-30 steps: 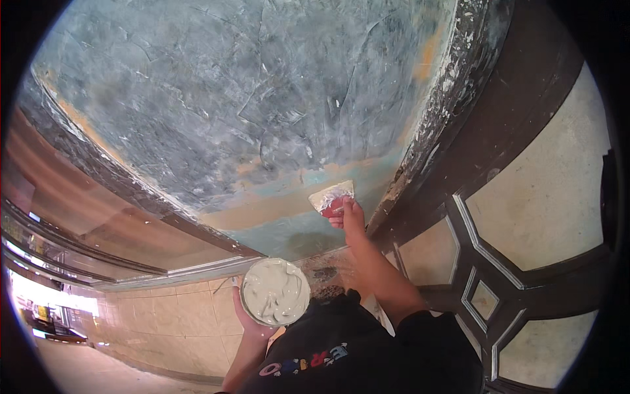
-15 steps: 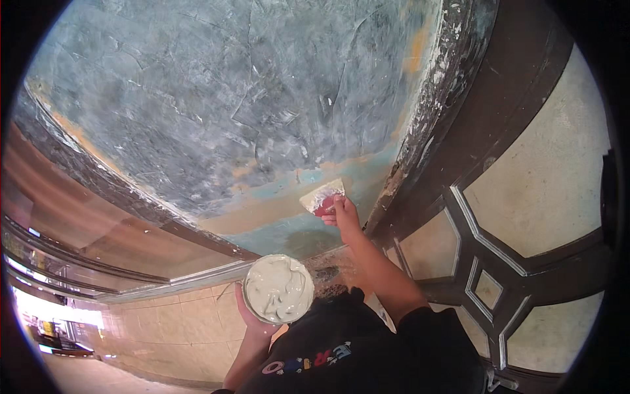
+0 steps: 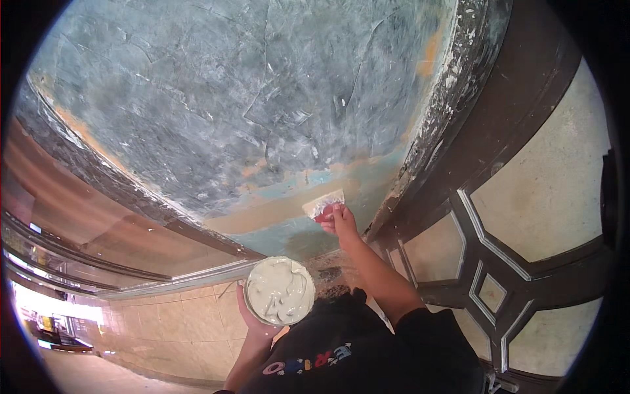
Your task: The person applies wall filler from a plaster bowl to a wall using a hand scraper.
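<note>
Near the centre, the right hand point(image 3: 340, 220) grips a red scraper point(image 3: 325, 209), its smeared blade pointing to 11 o'clock at the tan band point(image 3: 269, 215) of a blue-grey wall point(image 3: 216, 98). At 7 o'clock, the left hand point(image 3: 258, 324) holds a tub point(image 3: 282, 323) of pale paste point(image 3: 281, 289); a dark door point(image 3: 551, 282) stands at 4 o'clock.

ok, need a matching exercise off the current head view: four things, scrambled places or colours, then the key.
Things:
1. Tub of paste
2. Scraper
3. Wall
4. Shirt

Places or colours:
A. Held in the right hand
B. Black, with coloured print
C. Held in the left hand
D. Patchy blue-grey, with a tan band low down

Right pairs: 1-C, 2-A, 3-D, 4-B
</note>
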`<state>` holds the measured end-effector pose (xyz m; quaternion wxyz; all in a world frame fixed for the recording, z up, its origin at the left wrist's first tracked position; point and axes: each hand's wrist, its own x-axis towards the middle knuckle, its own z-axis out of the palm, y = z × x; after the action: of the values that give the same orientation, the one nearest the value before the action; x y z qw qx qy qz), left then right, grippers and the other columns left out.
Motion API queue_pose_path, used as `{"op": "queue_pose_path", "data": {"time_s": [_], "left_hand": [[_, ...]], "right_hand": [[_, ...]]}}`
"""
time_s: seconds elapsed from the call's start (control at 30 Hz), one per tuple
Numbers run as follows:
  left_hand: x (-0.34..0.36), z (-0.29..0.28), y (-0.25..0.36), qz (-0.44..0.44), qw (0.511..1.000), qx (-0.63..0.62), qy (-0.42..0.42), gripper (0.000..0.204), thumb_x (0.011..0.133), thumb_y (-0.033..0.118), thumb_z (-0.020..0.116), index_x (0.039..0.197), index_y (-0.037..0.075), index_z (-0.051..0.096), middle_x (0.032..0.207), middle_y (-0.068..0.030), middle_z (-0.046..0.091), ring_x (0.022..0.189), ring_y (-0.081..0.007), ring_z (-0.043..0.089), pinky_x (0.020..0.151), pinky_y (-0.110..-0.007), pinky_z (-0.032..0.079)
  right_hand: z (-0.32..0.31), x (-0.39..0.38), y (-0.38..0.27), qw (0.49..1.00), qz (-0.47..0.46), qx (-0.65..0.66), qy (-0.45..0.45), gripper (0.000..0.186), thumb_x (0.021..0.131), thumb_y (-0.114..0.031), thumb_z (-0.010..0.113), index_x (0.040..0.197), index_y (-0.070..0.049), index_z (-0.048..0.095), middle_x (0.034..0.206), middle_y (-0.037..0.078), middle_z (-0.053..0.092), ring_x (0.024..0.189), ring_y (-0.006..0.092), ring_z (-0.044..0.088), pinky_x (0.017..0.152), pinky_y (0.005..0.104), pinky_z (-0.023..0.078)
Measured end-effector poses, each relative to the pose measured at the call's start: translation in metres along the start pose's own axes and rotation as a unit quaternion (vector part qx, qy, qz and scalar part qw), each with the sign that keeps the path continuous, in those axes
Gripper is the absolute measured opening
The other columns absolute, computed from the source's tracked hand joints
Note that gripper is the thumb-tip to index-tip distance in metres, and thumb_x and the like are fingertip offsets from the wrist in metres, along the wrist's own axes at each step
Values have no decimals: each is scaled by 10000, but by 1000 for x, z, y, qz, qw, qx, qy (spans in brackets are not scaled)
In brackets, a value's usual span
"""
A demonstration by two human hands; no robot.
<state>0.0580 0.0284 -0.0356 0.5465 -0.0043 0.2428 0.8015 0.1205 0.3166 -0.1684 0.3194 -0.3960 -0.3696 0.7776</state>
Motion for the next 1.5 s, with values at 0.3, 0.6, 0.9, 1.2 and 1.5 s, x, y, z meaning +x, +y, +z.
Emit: {"op": "queue_pose_path", "data": {"time_s": [0.3, 0.6, 0.9, 1.2, 1.5], "left_hand": [[0, -3, 16, 61, 989, 133, 5, 718, 956, 609, 253, 1443, 90, 349, 1453, -115, 409, 1315, -316, 412, 1097, -505, 331], [9, -29, 32, 36, 993, 110, 24, 745, 948, 626, 259, 1454, 82, 312, 1462, -114, 392, 1323, -308, 404, 1101, -495, 330], [9, -66, 52, 96, 961, 259, -3, 708, 966, 594, 224, 1433, 75, 345, 1439, -124, 410, 1309, -301, 425, 1090, -496, 344], [8, -31, 71, 91, 955, 264, -98, 725, 946, 632, 223, 1444, 124, 366, 1468, -121, 386, 1329, -328, 395, 1081, -534, 336], [6, -47, 68, 114, 907, 397, -84, 738, 941, 645, 218, 1444, 126, 366, 1469, -123, 382, 1329, -332, 393, 1076, -537, 342]], "right_hand": [[19, -23, 24, 997, 69, -35, -25, 323, 992, -334, 503, 1134, -44, 505, 888, 97, 624, 642, 191, 664, 542, 301, 561], [-3, -8, 79, 994, 101, -38, 3, 322, 1003, -371, 469, 1100, -68, 516, 819, 58, 596, 606, 167, 633, 535, 270, 551], [51, -17, 24, 999, -25, 45, 2, 314, 1007, -370, 471, 1009, -58, 510, 785, 62, 582, 575, 160, 612, 507, 272, 518], [27, -29, 47, 996, 53, 43, 54, 249, 1014, -341, 455, 1038, -101, 514, 799, 36, 586, 576, 138, 614, 513, 267, 526], [1, -10, 52, 1000, -14, 0, -10, 215, 1014, -297, 472, 1100, -105, 513, 809, 42, 597, 677, 162, 652, 545, 253, 536]]}}
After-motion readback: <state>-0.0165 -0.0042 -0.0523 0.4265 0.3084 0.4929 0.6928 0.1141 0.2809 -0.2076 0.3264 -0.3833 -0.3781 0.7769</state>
